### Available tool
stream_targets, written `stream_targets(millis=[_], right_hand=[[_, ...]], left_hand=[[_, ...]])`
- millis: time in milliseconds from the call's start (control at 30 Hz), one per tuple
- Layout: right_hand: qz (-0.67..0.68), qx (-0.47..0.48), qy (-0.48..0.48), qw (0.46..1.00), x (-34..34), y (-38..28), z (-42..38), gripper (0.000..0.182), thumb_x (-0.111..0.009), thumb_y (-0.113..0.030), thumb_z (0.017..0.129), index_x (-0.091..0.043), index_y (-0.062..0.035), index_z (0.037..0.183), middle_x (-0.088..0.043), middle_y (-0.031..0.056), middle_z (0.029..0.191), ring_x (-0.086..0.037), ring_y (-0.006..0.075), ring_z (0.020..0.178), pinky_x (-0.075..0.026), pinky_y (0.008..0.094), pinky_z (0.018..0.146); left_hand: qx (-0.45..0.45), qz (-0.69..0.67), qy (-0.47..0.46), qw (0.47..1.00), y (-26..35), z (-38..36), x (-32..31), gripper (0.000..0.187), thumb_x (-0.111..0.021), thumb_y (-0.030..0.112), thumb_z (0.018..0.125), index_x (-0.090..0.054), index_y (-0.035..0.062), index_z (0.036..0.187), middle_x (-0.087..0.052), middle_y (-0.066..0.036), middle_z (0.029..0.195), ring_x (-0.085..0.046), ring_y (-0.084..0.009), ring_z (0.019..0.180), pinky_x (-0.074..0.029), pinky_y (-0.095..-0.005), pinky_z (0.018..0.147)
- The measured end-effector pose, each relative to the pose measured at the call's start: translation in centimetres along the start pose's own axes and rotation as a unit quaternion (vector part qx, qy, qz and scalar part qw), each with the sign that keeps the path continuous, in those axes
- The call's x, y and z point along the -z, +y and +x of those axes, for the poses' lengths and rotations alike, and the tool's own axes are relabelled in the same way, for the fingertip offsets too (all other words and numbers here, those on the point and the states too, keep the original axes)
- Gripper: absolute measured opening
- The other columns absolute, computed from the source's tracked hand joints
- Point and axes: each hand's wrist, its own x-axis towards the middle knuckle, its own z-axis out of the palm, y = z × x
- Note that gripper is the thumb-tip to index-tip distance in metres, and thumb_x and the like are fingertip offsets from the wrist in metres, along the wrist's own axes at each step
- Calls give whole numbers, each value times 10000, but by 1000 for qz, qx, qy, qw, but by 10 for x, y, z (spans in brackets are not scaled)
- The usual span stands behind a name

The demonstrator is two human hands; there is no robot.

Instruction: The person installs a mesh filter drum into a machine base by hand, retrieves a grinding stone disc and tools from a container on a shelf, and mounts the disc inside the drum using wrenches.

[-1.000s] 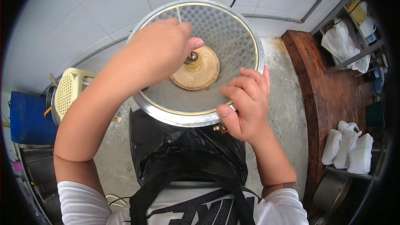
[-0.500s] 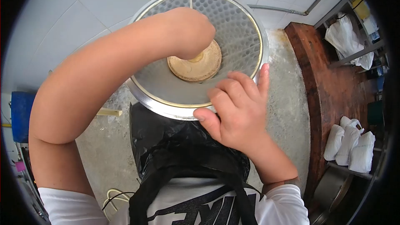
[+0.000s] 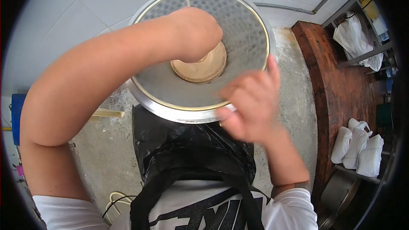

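Observation:
A round metal drum (image 3: 170, 113) with a dimpled inner wall and a cream-coloured ring along its rim stands in front of me. At its bottom lies a round tan disc (image 3: 200, 71) with a raised middle. From the left, my left hand (image 3: 197, 34) reaches in over this disc, its wrist strongly bent. It looks closed, but the fingers and anything in them are hidden beneath it. My right hand (image 3: 253, 102) straddles the near right rim, fingers curled inside and thumb outside, with one finger stretched along the edge. Motion blurs it.
A black plastic apron (image 3: 187, 140) hangs between me and the drum. White tiled wall (image 3: 98, 4) rises behind. On the right are a reddish-brown wooden platform (image 3: 321, 59), white wrapped bundles (image 3: 353, 149) and a shelf. A blue container (image 3: 17, 119) stands at far left.
My right hand has shifted rightward along the rim. The drum's inner seam has moved left at the back, as if turned. My left hand stays nearly in place while its elbow swings slightly left.

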Motion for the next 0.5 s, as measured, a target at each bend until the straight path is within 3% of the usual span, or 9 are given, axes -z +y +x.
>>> stream_targets(millis=[67, 133, 200, 267, 400, 433, 500], right_hand=[[6, -17, 17, 1000, 13, 47, 5, 305, -682, -379, 939, -709, -77, 906, -688, 91, 1048, -654, 333, 1123, -230, 658, 1231], [11, -33, 35, 999, 17, 50, 9, 310, -638, -348, 972, -739, -55, 978, -720, 122, 1144, -660, 363, 1217, -256, 625, 1235], [-24, -8, 42, 999, 13, 19, 10, 278, -729, -345, 900, -732, -84, 994, -695, 125, 1204, -605, 371, 1315, -267, 693, 1203], [-13, 20, -18, 1000, 6, -19, 8, 312, -730, -365, 905, -747, -90, 1050, -697, 119, 1189, -625, 358, 1254, -290, 684, 1197], [34, 31, -99, 994, 20, 21, 8, 335, -713, -401, 935, -737, -81, 1028, -705, 110, 1168, -645, 339, 1200, -335, 651, 1183], [33, 28, -100, 994, 23, 39, 12, 335, -713, -401, 935, -737, -81, 1028, -705, 110, 1168, -645, 339, 1200, -335, 651, 1183], [4, 43, 0, 999, 27, 65, 20, 360, -712, -435, 948, -736, -79, 990, -715, 97, 1076, -674, 314, 1117, -378, 622, 1154]], left_hand=[[-17, -9, 8, 1000, -6, 1, -6, 153, -664, 18, 825, -773, -5, 931, -750, -239, 911, -739, -415, 919, -585, -492, 833], [-18, -10, -8, 1000, -6, 1, -5, 175, -661, 16, 829, -773, -3, 963, -750, -239, 926, -735, -414, 943, -578, -494, 853], [-16, -13, -24, 1000, -9, 1, -4, 198, -658, 15, 833, -772, -1, 994, -751, -238, 940, -732, -414, 968, -572, -496, 874], [-25, -15, -22, 999, -9, -2, 0, 193, -660, 29, 837, -775, 4, 990, -754, -236, 950, -731, -411, 965, -572, -498, 868], [-38, -19, -6, 999, -11, -4, -1, 191, -661, 40, 838, -774, 7, 988, -754, -233, 949, -730, -409, 962, -571, -498, 872], [-43, -9, -8, 999, -12, -3, -2, 188, -662, 43, 835, -773, 6, 983, -754, -229, 948, -730, -409, 960, -570, -500, 870], [-53, 1, -9, 999, -10, -1, -4, 186, -663, 46, 832, -771, 6, 977, -754, -225, 947, -730, -408, 958, -570, -502, 868]])
